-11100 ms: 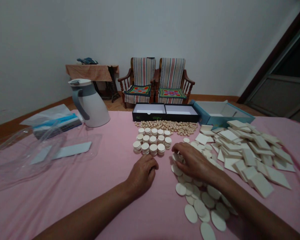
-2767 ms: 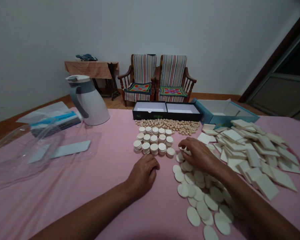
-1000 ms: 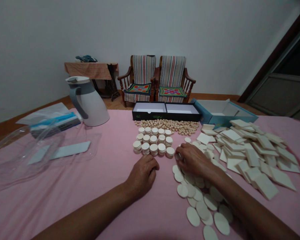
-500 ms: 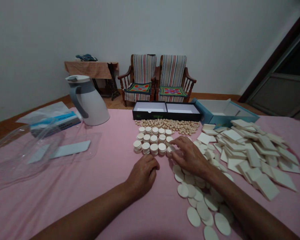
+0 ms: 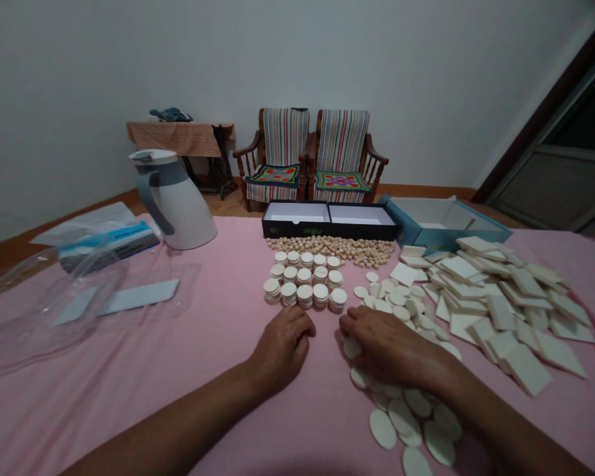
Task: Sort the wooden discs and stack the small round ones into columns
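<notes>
Short stacks of round white wooden discs [image 5: 304,292] stand in three rows on the pink cloth. Just in front of them my left hand [image 5: 281,345] rests loosely closed on the cloth, with nothing showing in it. My right hand [image 5: 389,342] lies over the left side of a spread of loose discs, its fingers bent down and together. Whether a disc is between those fingertips is hidden. Larger loose discs [image 5: 404,421] show below my right wrist, and smaller loose discs [image 5: 383,306] lie beyond the hand.
Square white wooden tiles [image 5: 500,291] are heaped at the right. Behind the stacks lie many small wooden beads [image 5: 334,248], a black two-part box [image 5: 297,229] and a blue box [image 5: 426,235]. At the left stand a white jug [image 5: 183,208] and clear plastic packaging [image 5: 94,311].
My right hand has moved from the right end of the stacks back toward me, onto the loose discs, and its fingers have drawn together. My left hand has stayed in place.
</notes>
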Tool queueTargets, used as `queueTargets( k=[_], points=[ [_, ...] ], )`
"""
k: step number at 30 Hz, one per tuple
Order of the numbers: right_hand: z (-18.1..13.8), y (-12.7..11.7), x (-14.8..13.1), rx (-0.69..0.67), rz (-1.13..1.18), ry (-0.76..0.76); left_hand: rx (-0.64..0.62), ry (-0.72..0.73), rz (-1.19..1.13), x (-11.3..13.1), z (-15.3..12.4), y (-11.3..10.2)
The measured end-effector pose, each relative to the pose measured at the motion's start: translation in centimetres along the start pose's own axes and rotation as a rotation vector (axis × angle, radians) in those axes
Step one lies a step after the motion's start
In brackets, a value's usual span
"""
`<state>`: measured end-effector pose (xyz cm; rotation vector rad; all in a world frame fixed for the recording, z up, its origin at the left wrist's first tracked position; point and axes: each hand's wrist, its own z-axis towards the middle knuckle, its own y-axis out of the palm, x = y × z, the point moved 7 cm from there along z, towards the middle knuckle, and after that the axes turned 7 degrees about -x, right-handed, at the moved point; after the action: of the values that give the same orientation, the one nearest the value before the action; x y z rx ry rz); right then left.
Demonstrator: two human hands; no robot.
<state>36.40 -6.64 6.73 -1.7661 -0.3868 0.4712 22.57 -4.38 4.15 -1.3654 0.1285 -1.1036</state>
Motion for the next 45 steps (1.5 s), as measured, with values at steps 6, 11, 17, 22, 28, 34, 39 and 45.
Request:
queueTargets(
  k=[6,11,17,22,28,34,39,45],
  points=[
    [0.2,0.0,-0.8,0.029,-0.067,0.010,-0.013,-0.010,0.002,-0.1,0.0,0.1],
    [0.0,-2.0,0.6,0.098,0.111,0.021,-0.015,0.000,0.002,0.1,0.1,0.1],
    [0.8,-3.5,3.6,0.459,0.234,0.084,0.005,-0.001,0.000,0.1,0.1,-0.1],
    [1.5,-3.0,3.5,0.592,0.267,0.045,0.012,0.012,-0.003,0.2,0.1,-0.2],
    [1.4,-3.4,3.4,0.606,0.275,0.039,0.003,0.009,-0.005,0.2,0.0,-0.2],
    [0.2,-4.5,6.2,0.600,0.285,0.159,-0.002,0.007,-0.001,0.2,0.0,-0.1],
    [1.2,-2.6,8.2,0.383,0.104,0.311,0.003,0.005,-0.003,0.2,0.1,-0.1],
    [2.8,0.0,7.6,0.185,-0.078,0.382,0.006,0.006,0.000,0.1,0.1,-0.1]
  ],
)
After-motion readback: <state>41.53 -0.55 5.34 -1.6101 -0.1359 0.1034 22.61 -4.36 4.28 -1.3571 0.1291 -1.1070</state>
